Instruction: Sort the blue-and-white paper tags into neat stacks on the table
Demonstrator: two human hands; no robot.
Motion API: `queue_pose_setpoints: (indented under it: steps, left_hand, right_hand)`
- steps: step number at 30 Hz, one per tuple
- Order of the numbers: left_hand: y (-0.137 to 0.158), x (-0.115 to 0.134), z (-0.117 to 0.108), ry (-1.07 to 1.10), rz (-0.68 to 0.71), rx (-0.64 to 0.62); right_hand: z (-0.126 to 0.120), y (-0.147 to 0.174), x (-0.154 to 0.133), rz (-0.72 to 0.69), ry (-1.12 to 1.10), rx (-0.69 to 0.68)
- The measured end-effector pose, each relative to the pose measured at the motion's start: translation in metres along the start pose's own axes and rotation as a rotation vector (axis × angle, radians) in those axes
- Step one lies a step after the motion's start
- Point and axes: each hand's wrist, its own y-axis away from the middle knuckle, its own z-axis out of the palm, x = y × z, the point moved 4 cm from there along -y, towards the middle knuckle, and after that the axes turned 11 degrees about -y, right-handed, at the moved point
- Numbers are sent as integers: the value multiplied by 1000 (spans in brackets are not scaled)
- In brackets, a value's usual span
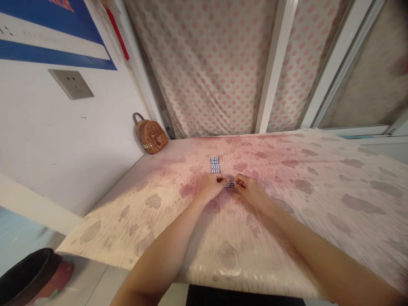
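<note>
Strip [230, 185], one: small, white and dark, printing too small to read. Location: between the two hands, nearer the person than the packs and a little to their right. Whether it touches the surface [219, 242] cannot be told.

Left hand [211, 187]: just on the near side of the packs; fingers pinching the strip's left end.

Right hand [250, 190]: right of the packs and nearer the person; fingers pinching the right end.

Handling, by judgement: light, thin, probably stiff enough to keep its shape, perhaps bending under a hard squeeze; faces likely smooth and apt to slide. Best hold: a light fingertip pinch at each end, middle left free. Fragility: cannot be told.

Packs [215, 161]: blue and white, small, laid flat in short rows.

Bag [152, 138]: brown, with top loop; beyond the packs, well to their left.

Curtain [216, 63]: pink-dotted; behind the packs.
</note>
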Motion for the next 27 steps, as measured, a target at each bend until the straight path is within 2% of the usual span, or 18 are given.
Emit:
queue_pose_setpoints:
  steps: [4,10,14,18,22,27]
  left_hand:
    - [1,3,-2,-12,23,-25]
    - [2,4,-1,-22,7,-36]
    - [-1,1,1,154,33,-101]
    - [-2,0,-2,277,19,-71]
    - [0,3,-4,369,-36,-58]
    - [1,4,-1,497,-106,-40]
  right_hand:
    - [-1,0,-1,-52,31,14]
    - [1,0,1,-1,102,-2]
    - [-1,-4,9,10,-77,31]
    - [-2,-8,13,-10,-223,61]
    - [-6,-5,1,-127,-108,120]
    - [-9,-1,-14,-243,77,102]
